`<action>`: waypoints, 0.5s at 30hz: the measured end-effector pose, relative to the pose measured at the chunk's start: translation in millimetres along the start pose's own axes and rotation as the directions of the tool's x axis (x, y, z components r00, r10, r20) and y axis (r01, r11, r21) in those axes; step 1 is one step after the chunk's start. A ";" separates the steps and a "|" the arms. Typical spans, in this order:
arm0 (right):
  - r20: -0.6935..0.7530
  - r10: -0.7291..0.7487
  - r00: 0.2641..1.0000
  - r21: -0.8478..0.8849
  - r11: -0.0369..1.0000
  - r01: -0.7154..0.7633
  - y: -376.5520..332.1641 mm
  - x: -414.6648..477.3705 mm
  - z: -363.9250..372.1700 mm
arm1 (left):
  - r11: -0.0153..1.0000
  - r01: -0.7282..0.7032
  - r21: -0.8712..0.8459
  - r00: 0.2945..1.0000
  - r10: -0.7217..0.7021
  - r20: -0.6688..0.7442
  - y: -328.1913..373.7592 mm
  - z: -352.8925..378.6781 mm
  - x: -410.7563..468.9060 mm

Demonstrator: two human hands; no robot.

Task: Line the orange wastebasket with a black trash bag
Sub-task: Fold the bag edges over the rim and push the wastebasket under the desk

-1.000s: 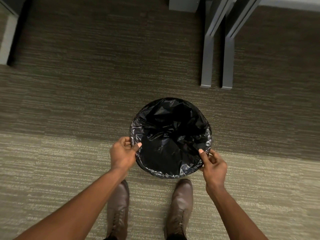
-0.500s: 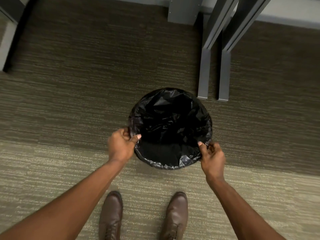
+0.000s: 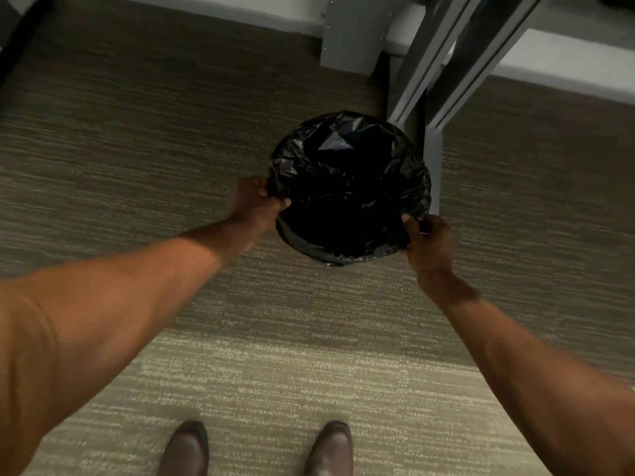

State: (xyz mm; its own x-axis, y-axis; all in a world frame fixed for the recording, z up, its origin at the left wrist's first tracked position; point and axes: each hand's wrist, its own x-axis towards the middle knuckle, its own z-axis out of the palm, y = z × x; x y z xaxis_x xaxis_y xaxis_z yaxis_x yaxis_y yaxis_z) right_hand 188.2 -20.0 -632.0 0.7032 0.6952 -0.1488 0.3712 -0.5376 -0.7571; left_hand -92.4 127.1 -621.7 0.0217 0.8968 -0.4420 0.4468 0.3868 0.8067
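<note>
A round wastebasket stands on the carpet, wholly covered by a glossy black trash bag (image 3: 347,180) folded over its rim, so no orange shows. My left hand (image 3: 252,202) grips the bag-covered rim on the left side, thumb inside. My right hand (image 3: 427,243) pinches the rim at the lower right. Both arms are stretched forward. The inside of the basket is dark.
Grey metal desk legs (image 3: 433,166) stand right behind and beside the basket, with a grey panel (image 3: 354,32) and a white baseboard (image 3: 549,63) farther back. My two brown shoes (image 3: 187,448) are at the bottom edge. Striped carpet (image 3: 137,139) lies all around.
The basket, held at its rim by both hands, has moved away from my feet and up against the desk legs. My arms have stretched out; the view has tilted forward.
</note>
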 end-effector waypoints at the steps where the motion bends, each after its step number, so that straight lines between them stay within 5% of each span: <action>1: -0.005 0.010 1.000 0.000 1.000 -0.010 -0.1 8.8 2.7 | 1.000 -0.002 -0.011 1.000 0.002 0.008 2.5 3.7 6.1; 15: -0.009 0.091 0.996 -0.037 0.995 -0.092 21.0 41.7 13.8 | 0.998 -0.042 -0.038 0.994 0.046 0.102 8.9 28.6 23.8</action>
State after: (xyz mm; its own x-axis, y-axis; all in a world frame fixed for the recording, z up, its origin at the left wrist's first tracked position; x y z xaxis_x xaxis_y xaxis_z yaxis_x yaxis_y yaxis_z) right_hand 216.9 4.3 -662.9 0.7394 0.6391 -0.2117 0.3275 -0.6162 -0.7163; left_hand -62.3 145.8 -636.2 0.1334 0.8868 -0.4425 0.4109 0.3568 0.8390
